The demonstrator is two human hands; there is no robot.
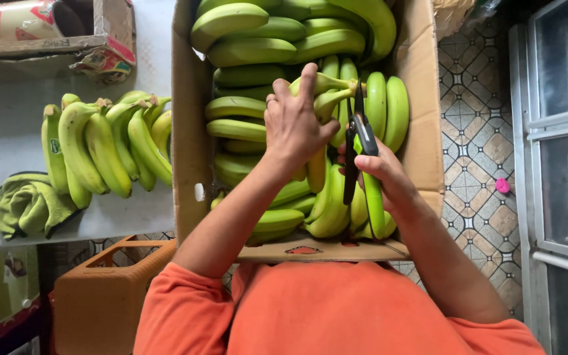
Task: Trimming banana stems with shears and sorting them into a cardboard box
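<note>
A bunch of green unripe bananas lies in the open brown cardboard box, stalk up. The left hand grips it by the crown. The right hand is closed around black-handled shears, blades at the stalk. Another green banana bunch rests on the white tabletop, beside a green cloth.

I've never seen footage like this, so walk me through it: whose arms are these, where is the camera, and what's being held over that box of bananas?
The one camera sits on a person's head and looks down, so the arms in orange sleeves are their own. The left hand grips a bunch of green bananas in a cardboard box full of them. The right hand holds black shears at the bunch's stem. On the white table to the left lie another bunch and a green cloth.
</note>
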